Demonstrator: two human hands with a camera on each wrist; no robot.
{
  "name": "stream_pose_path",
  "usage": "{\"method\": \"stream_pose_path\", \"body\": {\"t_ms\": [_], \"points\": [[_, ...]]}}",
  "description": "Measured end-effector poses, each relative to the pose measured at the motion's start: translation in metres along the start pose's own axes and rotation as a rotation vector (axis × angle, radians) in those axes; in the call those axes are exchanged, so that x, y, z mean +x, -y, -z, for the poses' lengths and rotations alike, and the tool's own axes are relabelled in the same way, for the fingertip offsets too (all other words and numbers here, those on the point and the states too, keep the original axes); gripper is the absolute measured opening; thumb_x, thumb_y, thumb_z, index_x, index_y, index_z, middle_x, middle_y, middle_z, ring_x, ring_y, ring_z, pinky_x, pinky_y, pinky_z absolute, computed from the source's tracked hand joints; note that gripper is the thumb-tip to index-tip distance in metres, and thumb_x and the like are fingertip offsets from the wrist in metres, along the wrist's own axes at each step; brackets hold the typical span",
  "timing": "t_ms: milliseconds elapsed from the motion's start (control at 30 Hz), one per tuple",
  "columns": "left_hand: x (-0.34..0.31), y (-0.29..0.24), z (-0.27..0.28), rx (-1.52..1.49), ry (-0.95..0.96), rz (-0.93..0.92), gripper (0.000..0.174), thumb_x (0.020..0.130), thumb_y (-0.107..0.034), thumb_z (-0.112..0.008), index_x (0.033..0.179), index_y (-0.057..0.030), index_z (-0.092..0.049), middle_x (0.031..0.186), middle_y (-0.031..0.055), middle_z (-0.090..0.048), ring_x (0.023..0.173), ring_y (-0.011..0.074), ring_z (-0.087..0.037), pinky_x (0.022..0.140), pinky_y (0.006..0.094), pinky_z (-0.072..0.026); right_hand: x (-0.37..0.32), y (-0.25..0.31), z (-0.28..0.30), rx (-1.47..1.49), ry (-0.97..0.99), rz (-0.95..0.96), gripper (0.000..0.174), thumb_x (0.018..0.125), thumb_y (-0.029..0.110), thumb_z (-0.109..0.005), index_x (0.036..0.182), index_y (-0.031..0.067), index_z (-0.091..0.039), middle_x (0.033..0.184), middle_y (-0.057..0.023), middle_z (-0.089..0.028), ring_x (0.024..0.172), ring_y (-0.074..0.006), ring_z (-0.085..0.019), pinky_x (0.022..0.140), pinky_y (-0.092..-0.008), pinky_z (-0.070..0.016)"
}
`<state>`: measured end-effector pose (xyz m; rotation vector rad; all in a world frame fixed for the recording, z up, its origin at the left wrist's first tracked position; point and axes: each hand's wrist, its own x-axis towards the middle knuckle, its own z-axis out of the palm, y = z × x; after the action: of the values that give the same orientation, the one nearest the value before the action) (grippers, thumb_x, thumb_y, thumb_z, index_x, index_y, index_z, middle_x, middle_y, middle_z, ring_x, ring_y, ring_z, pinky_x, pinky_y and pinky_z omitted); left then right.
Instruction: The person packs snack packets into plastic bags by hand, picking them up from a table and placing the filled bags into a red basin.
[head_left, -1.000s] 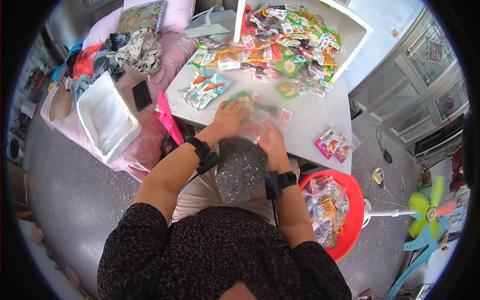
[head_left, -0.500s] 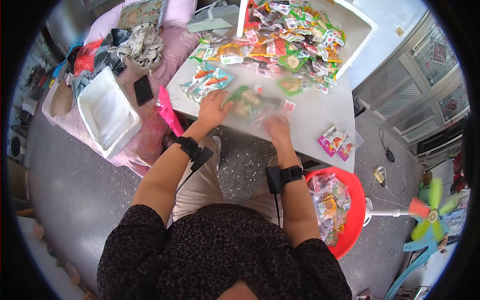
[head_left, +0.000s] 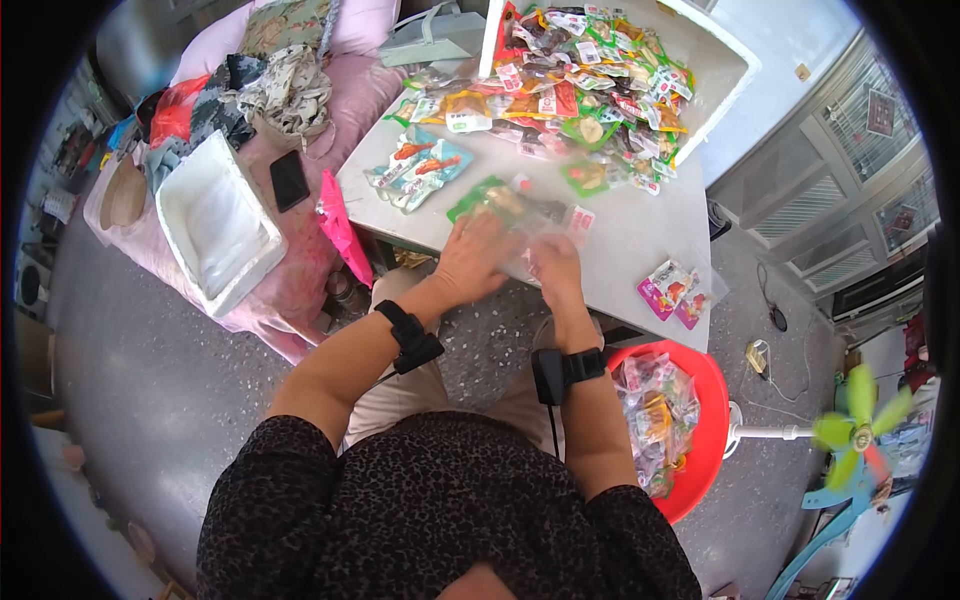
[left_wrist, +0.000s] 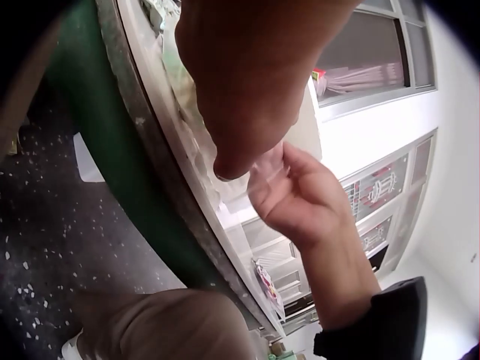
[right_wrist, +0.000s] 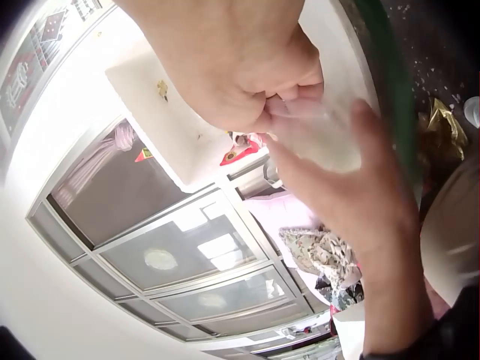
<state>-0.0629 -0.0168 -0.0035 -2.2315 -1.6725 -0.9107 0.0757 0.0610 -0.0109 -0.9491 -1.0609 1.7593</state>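
At the table's near edge, my right hand [head_left: 556,268] pinches a clear plastic bag [head_left: 540,228]; its curled fingers on the film [right_wrist: 300,109] show in the right wrist view. My left hand [head_left: 480,258], blurred, lies just left of it. In the right wrist view the left hand [right_wrist: 352,199] has its thumb and fingers spread beside the bag. Beyond the left fingertips lies a green-edged packet [head_left: 495,197], partly covered. The left wrist view has the right hand [left_wrist: 307,199] facing the left hand [left_wrist: 247,90], with clear film between them.
Many colourful packets [head_left: 590,95] spill from a white foam box [head_left: 725,75] onto the table [head_left: 625,240]. Blue-white packets [head_left: 415,168] lie left, pink-white ones [head_left: 668,285] right. A red tub [head_left: 710,400] of bagged packets stands below right, near a fan [head_left: 860,435].
Over the last half second my left hand has moved from beside the blue-white packets rightward and nearer my body, to the bag. My right hand has stayed about where it was, at the bag.
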Motion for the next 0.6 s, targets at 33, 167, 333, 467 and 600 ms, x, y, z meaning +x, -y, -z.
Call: {"method": "stream_pose_path", "body": {"t_ms": [33, 167, 333, 467, 600], "points": [[0.002, -0.005, -0.005, -0.013, -0.025, 0.035, 0.056, 0.054, -0.018, -0.063, 0.107, -0.0095, -0.045, 0.114, 0.0132, -0.037, 0.110, 0.0309, -0.032, 0.091, 0.0468, -0.0226, -0.001, 0.000, -0.003, 0.004, 0.036, 0.023, 0.008, 0.072, 0.006, -0.051, 0.079, 0.0012, -0.049, 0.066, -0.0044, -0.052, 0.052, -0.0099, -0.048, 0.044, -0.0205, -0.0366], [0.007, -0.014, -0.013, -0.034, -0.157, 0.108, 0.054, 0.054, -0.017, -0.063, 0.105, -0.0081, -0.046, 0.113, 0.0131, -0.038, 0.109, 0.0309, -0.034, 0.091, 0.0461, -0.0223, -0.018, 0.016, -0.019, 0.030, 0.097, 0.028, 0.010, 0.073, 0.006, -0.051, 0.081, 0.0022, -0.049, 0.069, -0.0047, -0.053, 0.059, -0.0108, -0.051, 0.048, -0.0202, -0.0399], [0.002, -0.003, -0.008, -0.034, -0.193, -0.011, 0.043, 0.056, -0.011, -0.060, 0.098, -0.0060, -0.050, 0.106, 0.0119, -0.044, 0.104, 0.0303, -0.038, 0.088, 0.0430, -0.0273, -0.029, 0.028, -0.023, 0.039, 0.101, -0.052, 0.014, 0.073, 0.007, -0.052, 0.086, 0.0026, -0.048, 0.073, -0.0048, -0.053, 0.066, -0.0116, -0.052, 0.051, -0.0207, -0.0411], [-0.003, 0.005, -0.004, -0.078, -0.166, -0.076, 0.033, 0.058, -0.007, -0.057, 0.091, -0.0038, -0.052, 0.101, 0.0113, -0.047, 0.100, 0.0298, -0.042, 0.085, 0.0410, -0.0321, -0.031, 0.027, -0.009, -0.038, 0.083, -0.025, 0.016, 0.073, 0.008, -0.052, 0.088, 0.0025, -0.048, 0.075, -0.0046, -0.053, 0.066, -0.0121, -0.053, 0.052, -0.0214, -0.0417], [0.008, 0.011, 0.012, -0.152, -0.268, -0.031, 0.028, 0.063, -0.007, -0.053, 0.090, -0.0016, -0.052, 0.093, 0.0131, -0.051, 0.093, 0.0318, -0.045, 0.082, 0.0395, -0.0345, -0.039, 0.035, 0.008, -0.244, -0.103, 0.171, 0.018, 0.073, 0.006, -0.053, 0.090, 0.0019, -0.047, 0.078, -0.0034, -0.052, 0.070, -0.0112, -0.053, 0.057, -0.0206, -0.0413]]}}
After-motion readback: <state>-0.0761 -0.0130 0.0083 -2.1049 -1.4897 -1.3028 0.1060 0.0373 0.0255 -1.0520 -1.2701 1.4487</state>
